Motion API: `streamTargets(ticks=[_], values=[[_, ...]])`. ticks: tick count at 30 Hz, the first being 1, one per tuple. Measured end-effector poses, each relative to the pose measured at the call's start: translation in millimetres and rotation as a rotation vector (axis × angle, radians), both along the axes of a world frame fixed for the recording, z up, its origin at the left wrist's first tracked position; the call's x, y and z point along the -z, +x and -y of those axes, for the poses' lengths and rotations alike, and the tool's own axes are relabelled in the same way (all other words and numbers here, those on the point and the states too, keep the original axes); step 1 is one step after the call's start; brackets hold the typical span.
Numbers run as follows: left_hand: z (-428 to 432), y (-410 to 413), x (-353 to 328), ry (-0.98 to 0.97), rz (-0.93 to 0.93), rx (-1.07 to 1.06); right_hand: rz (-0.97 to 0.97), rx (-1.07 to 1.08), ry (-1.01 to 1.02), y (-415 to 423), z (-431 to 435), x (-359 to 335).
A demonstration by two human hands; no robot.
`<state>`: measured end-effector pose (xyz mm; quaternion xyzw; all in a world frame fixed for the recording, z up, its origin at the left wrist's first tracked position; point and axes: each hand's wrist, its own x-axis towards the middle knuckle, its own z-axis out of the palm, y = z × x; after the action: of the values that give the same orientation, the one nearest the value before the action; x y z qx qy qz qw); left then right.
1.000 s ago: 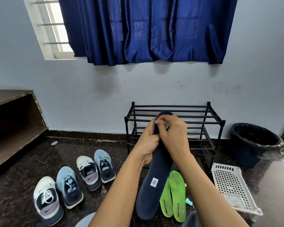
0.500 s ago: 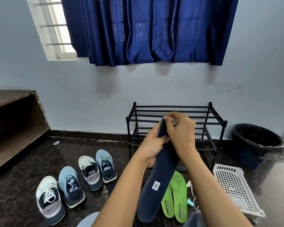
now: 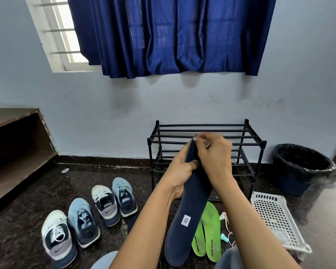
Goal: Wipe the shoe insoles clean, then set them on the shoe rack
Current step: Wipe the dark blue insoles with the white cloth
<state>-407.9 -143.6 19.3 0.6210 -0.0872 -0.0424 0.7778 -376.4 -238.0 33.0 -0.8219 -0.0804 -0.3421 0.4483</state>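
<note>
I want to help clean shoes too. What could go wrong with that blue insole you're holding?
The left hand and right hand grip the navy insole near its toe, so the long heel end hangs free. It might slip down onto the green insoles on the floor. Later, the shoe rack has only thin bars with gaps, so a bendy insole could sag or fall through.

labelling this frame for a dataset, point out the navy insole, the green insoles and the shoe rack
navy insole [image 3: 195, 199]: head view, its middle
green insoles [image 3: 211, 230]: head view, right one's middle
shoe rack [image 3: 202, 125]: head view, top back bar
</note>
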Motion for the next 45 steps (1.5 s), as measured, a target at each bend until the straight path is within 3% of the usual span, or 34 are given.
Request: streamTargets(ticks=[3,9,14,20,25,32,37,45], values=[[-2,1,-1,-0.031,-0.001,-0.018,0.020,-0.055,-0.031,-4,-7,3],[2,-1,3,0.002,-0.006,0.001,-0.025,0.057,0.037,6,4,-2],[-2,2,1,-0.036,-0.001,-0.035,0.006,-0.046,-0.024,-5,-8,4],[2,0,5,0.002,-0.018,-0.004,-0.021,0.081,0.072,9,5,-2],[-2,-1,-1,-0.032,-0.007,-0.025,0.009,-0.033,-0.002,-5,-7,3],[4,-4,4,0.026,-0.019,0.001,0.006,0.061,0.064,4,4,-6],[3,-2,1,-0.007,-0.011,-0.031,0.004,-0.040,0.004,-5,-5,-1],[10,-4,1,-0.031,-0.027,0.014,-0.054,0.037,0.075,-1,7,-6]])
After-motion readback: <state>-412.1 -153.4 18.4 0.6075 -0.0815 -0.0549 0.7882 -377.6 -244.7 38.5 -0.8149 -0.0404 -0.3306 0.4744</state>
